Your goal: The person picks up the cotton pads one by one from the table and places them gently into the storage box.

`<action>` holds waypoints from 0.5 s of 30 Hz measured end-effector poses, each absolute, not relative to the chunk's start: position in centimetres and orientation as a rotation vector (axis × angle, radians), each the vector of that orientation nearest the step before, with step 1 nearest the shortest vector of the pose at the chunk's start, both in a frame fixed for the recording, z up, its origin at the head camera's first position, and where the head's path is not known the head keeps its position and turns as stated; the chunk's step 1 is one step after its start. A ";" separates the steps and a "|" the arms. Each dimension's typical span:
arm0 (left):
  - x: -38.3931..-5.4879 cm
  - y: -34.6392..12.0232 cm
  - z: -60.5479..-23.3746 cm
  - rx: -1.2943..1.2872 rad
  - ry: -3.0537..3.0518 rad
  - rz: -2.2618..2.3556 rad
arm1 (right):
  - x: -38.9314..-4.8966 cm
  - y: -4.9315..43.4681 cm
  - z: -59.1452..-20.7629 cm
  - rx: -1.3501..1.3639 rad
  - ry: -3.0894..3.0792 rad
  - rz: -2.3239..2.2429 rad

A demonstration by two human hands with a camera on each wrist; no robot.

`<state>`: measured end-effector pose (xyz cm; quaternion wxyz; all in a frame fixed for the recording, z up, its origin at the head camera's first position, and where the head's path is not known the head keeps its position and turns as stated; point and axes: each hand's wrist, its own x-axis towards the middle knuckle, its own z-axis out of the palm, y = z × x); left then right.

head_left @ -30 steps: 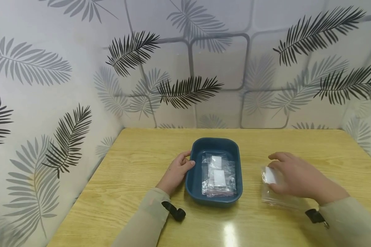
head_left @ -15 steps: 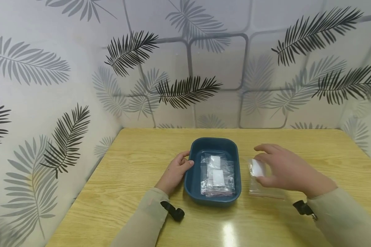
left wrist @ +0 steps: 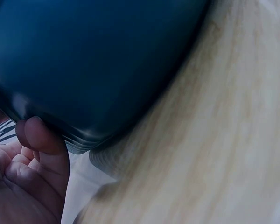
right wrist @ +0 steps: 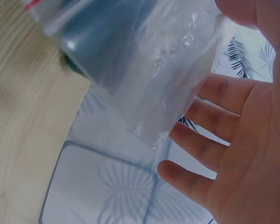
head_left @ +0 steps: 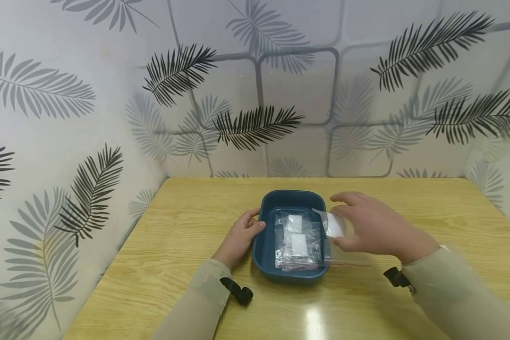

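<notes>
My left hand [head_left: 237, 238] holds the left side of a dark blue plastic bin [head_left: 295, 200], thumb at the rim and fingers along the outer wall. In the left wrist view the fingertips meet the edge of the bin [left wrist: 93, 60]. Inside it lie several clear zip bags [head_left: 299, 262] with white labels, overlapping one another. My right hand [head_left: 376, 226] pinches another clear zip bag [head_left: 333, 225] with a white label, between thumb and fingers. This bag overlaps the bin's right rim in the head view. Up close, the bag [right wrist: 168, 79] shows a red strip at its zip end.
The bin stands on a light wooden table [head_left: 187, 208]. Behind and to the left rises a wall [head_left: 297, 89] with a feather pattern. Dark straps are around both wrists, over light sleeves [head_left: 195, 302].
My right hand has carried the zip bag leftward, from the table's right side to the bin's right rim. The left hand stays on the bin.
</notes>
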<state>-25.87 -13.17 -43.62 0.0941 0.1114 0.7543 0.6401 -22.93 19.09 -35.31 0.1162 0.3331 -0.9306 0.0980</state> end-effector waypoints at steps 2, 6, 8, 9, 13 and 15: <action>-25.9 -13.2 -43.6 0.329 2.235 1.900 | -23.1 18.7 -35.2 0.983 -2.727 0.287; -25.9 -13.1 -43.6 0.335 2.234 1.900 | -23.5 17.9 -35.3 0.992 -2.733 0.286; -25.9 -13.1 -43.6 0.339 2.235 1.898 | -23.7 17.5 -35.4 0.995 -2.740 0.285; -25.9 -13.1 -43.7 0.338 2.238 1.895 | -23.8 17.3 -35.4 0.997 -2.744 0.286; -26.5 -13.3 -44.5 0.335 2.255 1.883 | -24.1 16.4 -35.4 1.008 -2.745 0.271; -27.0 -13.4 -45.4 0.333 2.263 1.879 | -24.2 15.8 -35.3 1.016 -2.743 0.265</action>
